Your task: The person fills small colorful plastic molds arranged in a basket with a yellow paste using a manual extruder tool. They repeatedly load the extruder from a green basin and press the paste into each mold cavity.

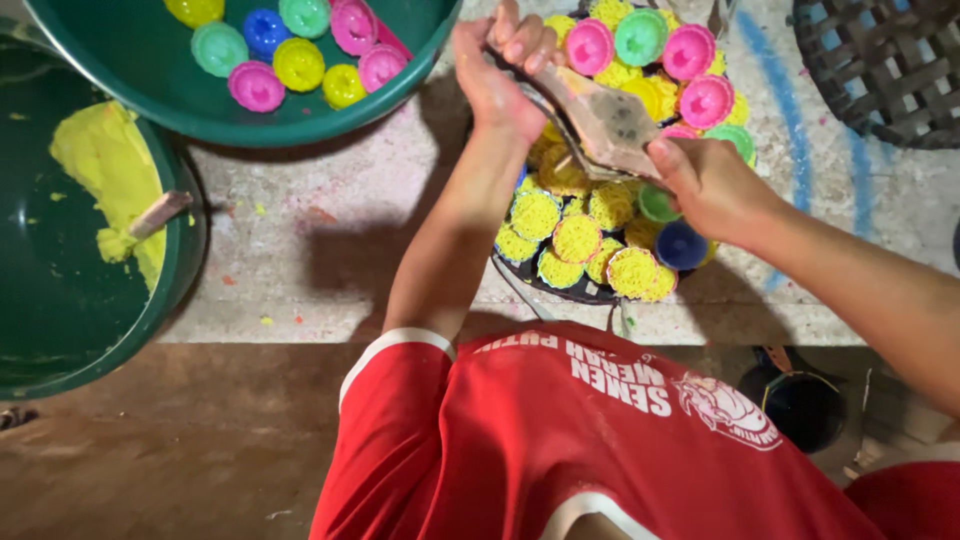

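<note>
Hands gripping a wooden press (600, 125): left hand (497, 70) closed round its upper end, right hand (705, 185) closed round its lower end, long axis slanting between them above the tray (575, 292) of yellow moulded cakes (578, 238).

Glossy plastic moulds (589, 46); worn, batter-smeared wooden press (600, 125)

The green basin (240, 110) holding coloured moulds is cut off by the top edge. A darker tub (60, 300) of yellow paste runs off the left edge. The dark tray (560, 288) under the yellow cakes is mostly hidden (both hands and a worn tool cover its centre). A woven basket (880, 60) is cropped at upper right.
</note>
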